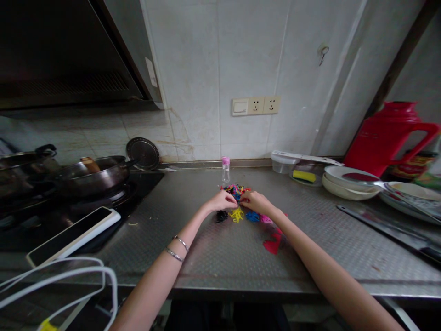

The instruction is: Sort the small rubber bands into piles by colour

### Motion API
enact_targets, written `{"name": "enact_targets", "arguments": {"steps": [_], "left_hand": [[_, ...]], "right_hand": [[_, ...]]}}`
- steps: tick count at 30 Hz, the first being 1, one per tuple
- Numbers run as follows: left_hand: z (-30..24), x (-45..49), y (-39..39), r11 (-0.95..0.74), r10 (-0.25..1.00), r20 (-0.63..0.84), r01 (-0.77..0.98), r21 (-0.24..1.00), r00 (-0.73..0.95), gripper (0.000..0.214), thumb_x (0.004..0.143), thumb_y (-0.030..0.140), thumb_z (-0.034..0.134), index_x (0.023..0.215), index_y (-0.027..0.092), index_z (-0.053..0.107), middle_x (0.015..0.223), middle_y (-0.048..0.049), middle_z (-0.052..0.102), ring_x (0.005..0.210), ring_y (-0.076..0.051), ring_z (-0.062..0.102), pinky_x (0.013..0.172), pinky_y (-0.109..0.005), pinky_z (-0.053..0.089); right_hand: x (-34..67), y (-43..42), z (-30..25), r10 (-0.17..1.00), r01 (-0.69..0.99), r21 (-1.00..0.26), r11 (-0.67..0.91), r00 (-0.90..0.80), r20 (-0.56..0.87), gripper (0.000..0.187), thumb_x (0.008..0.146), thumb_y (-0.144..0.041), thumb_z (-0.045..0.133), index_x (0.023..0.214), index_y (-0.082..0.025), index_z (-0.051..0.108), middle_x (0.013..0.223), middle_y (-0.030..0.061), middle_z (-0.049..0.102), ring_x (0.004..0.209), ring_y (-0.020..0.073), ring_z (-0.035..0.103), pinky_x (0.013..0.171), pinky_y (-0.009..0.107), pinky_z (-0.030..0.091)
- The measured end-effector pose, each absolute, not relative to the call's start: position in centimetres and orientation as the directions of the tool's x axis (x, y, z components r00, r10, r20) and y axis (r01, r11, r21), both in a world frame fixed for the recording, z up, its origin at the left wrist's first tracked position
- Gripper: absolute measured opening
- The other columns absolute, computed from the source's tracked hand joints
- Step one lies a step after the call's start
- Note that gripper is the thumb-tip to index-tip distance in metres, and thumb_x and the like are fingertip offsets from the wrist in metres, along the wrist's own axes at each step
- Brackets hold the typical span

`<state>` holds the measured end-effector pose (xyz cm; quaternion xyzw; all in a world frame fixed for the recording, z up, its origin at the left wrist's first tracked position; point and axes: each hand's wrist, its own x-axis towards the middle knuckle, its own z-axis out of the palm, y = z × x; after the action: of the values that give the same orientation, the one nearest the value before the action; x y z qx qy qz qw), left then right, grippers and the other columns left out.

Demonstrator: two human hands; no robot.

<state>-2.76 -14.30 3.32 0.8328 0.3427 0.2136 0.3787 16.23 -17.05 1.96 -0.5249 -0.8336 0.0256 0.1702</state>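
Observation:
A pile of mixed-colour rubber bands [234,190] lies on the metal counter. At its near left side is my left hand [223,201], thumb and fingers pinched together. My right hand [257,202] bends in from the other side, its fingertips also drawn together at the pile's edge. What either pinch holds is too small to make out. Closer to me are small single-colour heaps: black bands [221,216], yellow bands [236,214], blue bands [252,216] and pink bands [266,219]. A red heart-shaped piece [272,246] lies by my right forearm, which partly covers the red things there.
Behind the pile stands a small clear bottle with a pink cap [225,170]. Pans [99,177] sit on the stove at left, near a white-edged device [74,236] and white cables [106,271]. Bowls [347,184], a knife [386,230] and a red thermos jug [382,138] are at right.

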Motion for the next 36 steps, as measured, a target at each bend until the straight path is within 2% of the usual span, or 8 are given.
{"name": "enact_targets", "arguments": {"steps": [5, 9, 12, 17, 22, 36], "left_hand": [[2.9, -3.6, -12.9, -0.452, 0.836, 0.199, 0.437, 0.777, 0.511, 0.022, 0.067, 0.026, 0.058, 0.075, 0.009, 0.070, 0.072, -0.0058, 0.068, 0.067, -0.014, 0.058, 0.065, -0.024, 0.043], [1.6, -4.4, -11.5, -0.410, 0.900, 0.241, 0.519, 0.750, 0.363, 0.021, 0.068, 0.023, 0.056, 0.075, 0.009, 0.070, 0.073, -0.0073, 0.068, 0.068, -0.014, 0.058, 0.065, -0.024, 0.043], [0.6, -5.0, -10.8, -0.389, 0.920, 0.263, 0.590, 0.707, 0.291, 0.023, 0.069, 0.024, 0.055, 0.078, 0.010, 0.070, 0.075, -0.0080, 0.068, 0.067, -0.014, 0.058, 0.063, -0.024, 0.042], [0.3, -4.8, -11.0, -0.413, 0.910, 0.260, 0.646, 0.642, 0.323, 0.024, 0.068, 0.029, 0.055, 0.079, 0.012, 0.070, 0.069, -0.0054, 0.066, 0.061, -0.013, 0.056, 0.059, -0.022, 0.041], [0.9, -3.9, -11.9, -0.460, 0.887, 0.284, 0.636, 0.620, 0.364, 0.026, 0.069, 0.031, 0.055, 0.077, 0.011, 0.070, 0.068, -0.0053, 0.066, 0.060, -0.013, 0.055, 0.056, -0.022, 0.038], [0.5, -3.8, -11.8, -0.456, 0.889, 0.279, 0.642, 0.616, 0.364, 0.025, 0.068, 0.025, 0.051, 0.075, 0.011, 0.070, 0.069, -0.0051, 0.067, 0.060, -0.012, 0.055, 0.059, -0.022, 0.039]], "right_hand": [[16.2, -17.0, 1.9, 0.881, 0.848, -0.276, 0.452, -0.375, 0.290, 0.019, 0.078, -0.027, 0.048, 0.082, -0.021, 0.066, 0.084, 0.0032, 0.066, 0.076, 0.0143, 0.058, 0.065, 0.021, 0.039], [17.0, -16.5, 2.5, 0.878, 0.785, -0.403, 0.471, -0.371, 0.303, 0.017, 0.073, -0.024, 0.052, 0.076, -0.017, 0.067, 0.078, 0.0034, 0.065, 0.072, 0.0134, 0.057, 0.066, 0.021, 0.041], [18.3, -16.4, 3.3, 0.880, 0.724, -0.500, 0.474, -0.404, 0.250, 0.017, 0.070, -0.024, 0.055, 0.073, -0.015, 0.069, 0.078, 0.0035, 0.066, 0.071, 0.0132, 0.056, 0.066, 0.021, 0.041], [19.9, -17.1, 4.4, 0.843, 0.648, -0.633, 0.423, -0.538, 0.012, 0.021, 0.066, -0.029, 0.056, 0.070, -0.013, 0.069, 0.065, 0.0009, 0.064, 0.060, 0.0111, 0.054, 0.055, 0.020, 0.040], [19.5, -17.9, 5.0, 0.808, 0.650, -0.654, 0.386, -0.581, -0.100, 0.021, 0.063, -0.028, 0.057, 0.069, -0.013, 0.070, 0.060, 0.0003, 0.063, 0.055, 0.0096, 0.052, 0.054, 0.019, 0.039], [19.8, -17.8, 4.8, 0.825, 0.655, -0.661, 0.366, -0.556, -0.095, 0.018, 0.059, -0.025, 0.057, 0.069, -0.013, 0.068, 0.060, -0.0008, 0.062, 0.056, 0.0100, 0.053, 0.052, 0.019, 0.039]]}}
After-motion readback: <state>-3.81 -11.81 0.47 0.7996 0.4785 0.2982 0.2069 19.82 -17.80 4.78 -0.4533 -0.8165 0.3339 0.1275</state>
